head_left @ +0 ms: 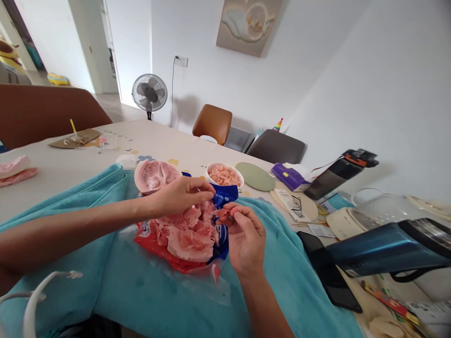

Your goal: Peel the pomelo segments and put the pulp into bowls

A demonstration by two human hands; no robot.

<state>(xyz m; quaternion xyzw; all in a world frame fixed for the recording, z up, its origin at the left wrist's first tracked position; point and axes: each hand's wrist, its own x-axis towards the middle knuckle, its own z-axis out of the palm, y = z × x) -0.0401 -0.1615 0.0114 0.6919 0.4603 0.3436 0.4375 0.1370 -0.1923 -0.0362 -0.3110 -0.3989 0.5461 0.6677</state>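
Above a pile of pink pomelo peel and membrane [190, 239], my right hand [248, 234] pinches a small piece of pomelo flesh [223, 215] between thumb and fingers. My left hand [190, 192] reaches over the pile from the left, thumb and fingertips drawn together; what they hold, if anything, is too small to make out. Under the peel lies a red and blue plastic bag [158, 246], spread on a teal towel [141, 286]. A hollow pomelo rind [157, 176] sits behind my left wrist. Loose pomelo flesh fills a white bowl [224, 175] beyond the hands.
Right of the bowl lie a green round mat [255, 176] and a purple tissue pack [289, 177]. A dark bottle [329, 178], a phone [329, 272] and a blue tumbler [380, 249] crowd the right side. More rind [16, 169] rests at the far left.
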